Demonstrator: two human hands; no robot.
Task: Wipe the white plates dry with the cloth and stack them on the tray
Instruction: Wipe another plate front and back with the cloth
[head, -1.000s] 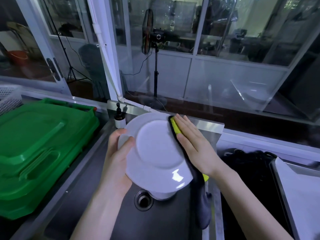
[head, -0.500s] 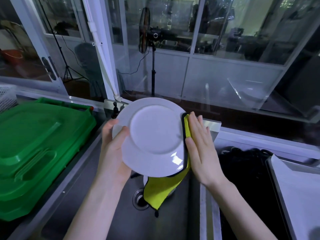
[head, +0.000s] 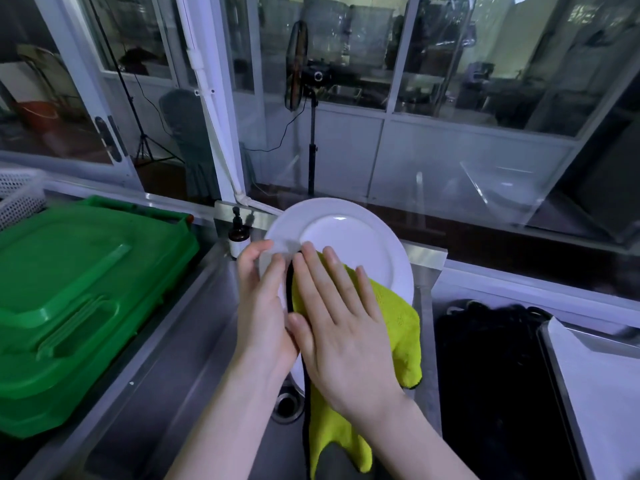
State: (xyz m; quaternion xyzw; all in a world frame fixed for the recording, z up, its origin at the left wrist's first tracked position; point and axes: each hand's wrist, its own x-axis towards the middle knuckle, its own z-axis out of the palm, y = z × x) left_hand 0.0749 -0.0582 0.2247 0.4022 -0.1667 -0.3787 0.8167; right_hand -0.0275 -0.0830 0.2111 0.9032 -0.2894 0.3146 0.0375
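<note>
Over the sink, with the green crate [head: 79, 289] off to my left on the bench, I am in the middle of the wiping step. My left hand [head: 263, 306] grips the white plate [head: 346, 237] by its left rim and holds it tilted up in the air above the drain [head: 285, 405]; motion blur hides how its fingers lie. My right hand [head: 339, 320] lies flat with straight fingers and presses the yellow cloth [head: 398, 327] against the plate's lower face, while the rest of the cloth hangs down past my wrist. The upper half of the plate is bare and catches the light. Whether it is dry I cannot tell.

A sliver of white [head: 298, 375] shows beneath my hands near the drain. It may be more crockery waiting, but too little shows to be sure. Far right, the tray [head: 595, 393] sits well apart from the plate, and I see no plate on the part in view. I judge the task to be at an early stage: this plate needs finishing and then carrying across, and no stack shows on the tray yet.
</note>
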